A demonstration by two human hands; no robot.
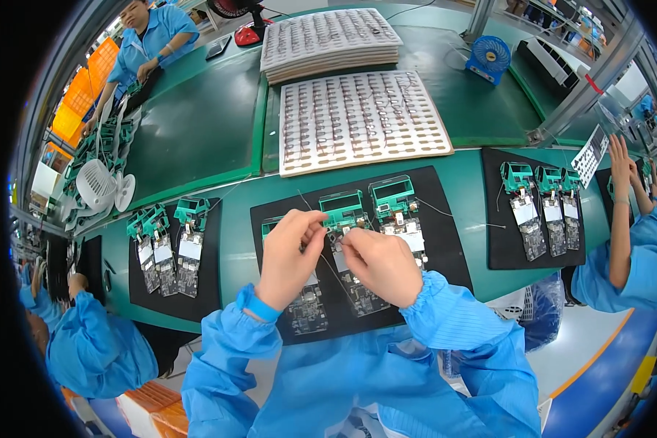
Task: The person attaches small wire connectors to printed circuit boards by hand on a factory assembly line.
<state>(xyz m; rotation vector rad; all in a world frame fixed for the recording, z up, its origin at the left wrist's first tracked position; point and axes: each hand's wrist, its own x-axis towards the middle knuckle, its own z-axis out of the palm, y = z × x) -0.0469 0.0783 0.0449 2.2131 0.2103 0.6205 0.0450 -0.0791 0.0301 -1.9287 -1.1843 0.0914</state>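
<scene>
Three circuit boards with green plastic frames lie on a black mat in front of me. Both my hands work over the middle circuit board, just below its green frame. My left hand is closed in a pinch and partly covers the left board. My right hand pinches close beside it, fingertips at the middle board's upper end. What sits between the fingers is too small to make out. The right board lies next to my right hand, a thin grey cable trailing from it.
Beyond the mat lies a white foam tray of small wired parts, with stacked trays behind. More boards rest on black mats at left and right. Co-workers sit on both sides. Small fans stand about.
</scene>
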